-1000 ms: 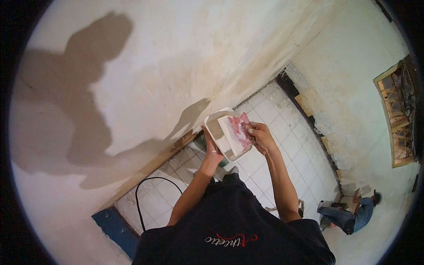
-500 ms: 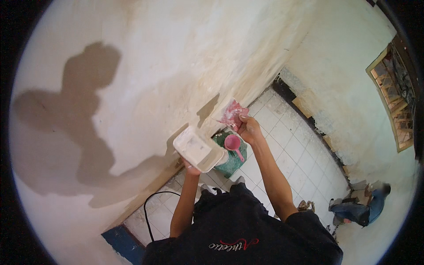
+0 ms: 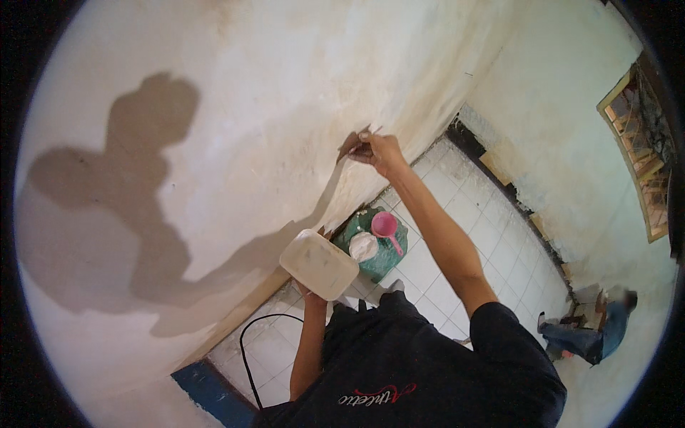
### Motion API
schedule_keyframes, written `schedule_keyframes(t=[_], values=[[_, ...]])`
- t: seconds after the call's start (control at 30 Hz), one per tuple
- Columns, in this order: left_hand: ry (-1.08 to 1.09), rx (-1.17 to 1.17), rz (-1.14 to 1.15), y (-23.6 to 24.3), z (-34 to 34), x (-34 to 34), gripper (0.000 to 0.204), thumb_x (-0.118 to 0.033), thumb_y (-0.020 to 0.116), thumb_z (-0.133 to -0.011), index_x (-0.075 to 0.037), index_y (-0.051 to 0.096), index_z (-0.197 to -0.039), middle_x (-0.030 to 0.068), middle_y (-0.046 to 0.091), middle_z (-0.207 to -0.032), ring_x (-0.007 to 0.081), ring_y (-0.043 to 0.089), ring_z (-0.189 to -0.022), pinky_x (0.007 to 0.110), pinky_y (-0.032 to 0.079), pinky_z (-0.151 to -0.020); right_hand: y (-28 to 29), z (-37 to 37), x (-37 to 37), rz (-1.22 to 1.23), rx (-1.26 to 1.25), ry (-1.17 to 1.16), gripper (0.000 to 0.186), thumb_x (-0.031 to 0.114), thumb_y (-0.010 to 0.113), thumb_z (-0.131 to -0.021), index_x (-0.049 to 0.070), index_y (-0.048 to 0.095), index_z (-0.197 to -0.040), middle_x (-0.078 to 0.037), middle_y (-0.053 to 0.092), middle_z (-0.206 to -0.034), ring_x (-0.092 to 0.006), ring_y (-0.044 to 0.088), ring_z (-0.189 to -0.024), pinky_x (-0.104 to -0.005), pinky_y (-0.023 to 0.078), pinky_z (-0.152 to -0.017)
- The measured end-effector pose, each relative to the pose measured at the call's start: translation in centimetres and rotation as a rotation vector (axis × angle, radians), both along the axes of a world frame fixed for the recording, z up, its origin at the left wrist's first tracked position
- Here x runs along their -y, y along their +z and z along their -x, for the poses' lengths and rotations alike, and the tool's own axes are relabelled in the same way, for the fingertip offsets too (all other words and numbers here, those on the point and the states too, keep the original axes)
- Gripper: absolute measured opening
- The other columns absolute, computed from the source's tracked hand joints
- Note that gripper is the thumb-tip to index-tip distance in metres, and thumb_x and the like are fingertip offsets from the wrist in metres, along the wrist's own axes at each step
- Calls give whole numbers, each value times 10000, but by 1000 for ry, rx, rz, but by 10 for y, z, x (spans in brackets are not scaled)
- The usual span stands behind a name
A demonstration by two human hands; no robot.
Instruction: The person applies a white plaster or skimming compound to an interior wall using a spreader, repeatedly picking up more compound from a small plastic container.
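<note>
My left hand (image 3: 307, 291) is closed on the near edge of a shallow off-white plastic tub (image 3: 319, 265), held tilted beside the wall, with pale smears inside. At the stained cream wall (image 3: 271, 107), my right hand (image 3: 378, 152) is raised with its fingers closed. A pink, putty-smeared flat spreader, clear in the earlier view, is in it, now seen almost edge-on and mostly hidden by the fingers. Below the hands, a pink dipper (image 3: 384, 225) and a white powdery heap or bag (image 3: 363, 247) rest on a green item (image 3: 378, 268) whose kind I cannot make out.
White tiles (image 3: 464, 242) cover the floor along the wall. A black cable (image 3: 242, 349) curves at the lower left near a blue panel (image 3: 210, 389). Another person (image 3: 596, 332) crouches by the far right wall, below a barred window (image 3: 638, 153).
My right hand has moved up and left to the wall, turning the pink spreader edge-on. The tub has tilted and shifted slightly, showing more of the green item and white heap.
</note>
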State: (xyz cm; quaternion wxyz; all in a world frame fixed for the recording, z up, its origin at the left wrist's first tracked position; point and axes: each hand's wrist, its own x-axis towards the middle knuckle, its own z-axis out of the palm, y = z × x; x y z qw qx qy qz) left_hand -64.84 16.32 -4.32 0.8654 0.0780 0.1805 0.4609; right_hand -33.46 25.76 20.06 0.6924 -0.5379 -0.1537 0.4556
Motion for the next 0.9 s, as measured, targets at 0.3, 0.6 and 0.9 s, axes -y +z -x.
schedule_keyframes(t=[0.3, 0.6, 0.9], values=[[-7, -27, -11, 8, 1, 2, 685, -627, 442, -916, -150, 413, -1407, 66, 510, -1371, 305, 512, -1239, 502, 448, -1027, 42, -15, 55, -278, -93, -89, 181, 7, 436, -895, -54, 586, -977, -159, 634, -927, -298, 642, -914, -462, 567, -843], [50, -70, -12, 19, 22, 9, 679, -620, 447, -917, -149, 414, -1406, 67, 511, -1368, 308, 512, -1238, 505, 451, -1024, -164, -29, 45, 90, -83, -301, 261, 159, 475, -970, -41, 587, -846, -131, 615, -725, -262, 616, -603, -424, 561, -577], [55, -162, -74, 25, 33, 23, 674, -613, 453, -918, -148, 415, -1405, 68, 513, -1364, 312, 512, -1236, 508, 454, -1020, -65, -12, 6, -52, 119, -148, 238, 102, 510, -942, -79, 602, -817, -187, 643, -787, -280, 670, -709, -388, 616, -681]])
